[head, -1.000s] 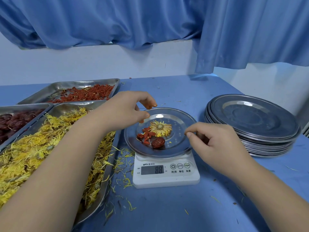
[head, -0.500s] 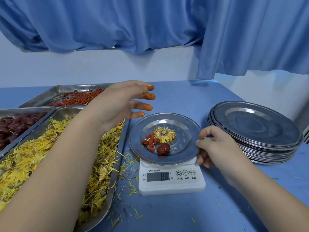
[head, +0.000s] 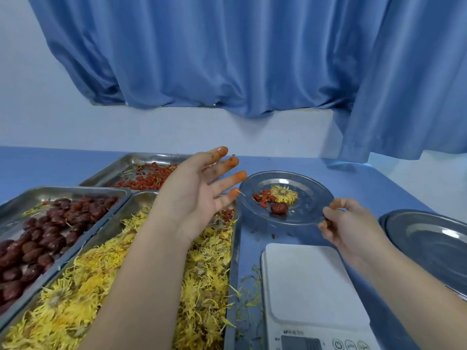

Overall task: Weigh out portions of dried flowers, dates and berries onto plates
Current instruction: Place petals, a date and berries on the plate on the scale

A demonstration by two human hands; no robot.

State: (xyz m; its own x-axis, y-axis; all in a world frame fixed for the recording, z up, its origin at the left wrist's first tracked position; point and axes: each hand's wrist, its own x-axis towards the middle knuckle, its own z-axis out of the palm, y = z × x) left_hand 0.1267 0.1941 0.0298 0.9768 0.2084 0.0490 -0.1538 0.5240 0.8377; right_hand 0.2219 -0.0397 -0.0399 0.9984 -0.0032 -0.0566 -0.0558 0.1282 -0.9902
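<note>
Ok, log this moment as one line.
right hand: grips plate rim | plate: off scale, holds flower, berries, date | scale: top bare | left hand: open, empty

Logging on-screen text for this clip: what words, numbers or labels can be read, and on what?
Brand mark on the scale: blurred, unreadable.
Display: cut off by the frame edge, no digits readable.
Button symbols: too small to read.
No other text.

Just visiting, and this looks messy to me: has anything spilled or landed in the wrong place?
Yes. Yellow petals lie scattered on the table between the flower tray and the scale. A few red berries sit among the flowers at that tray's far corner. The left hand has fingers stained orange at the tips.
</note>
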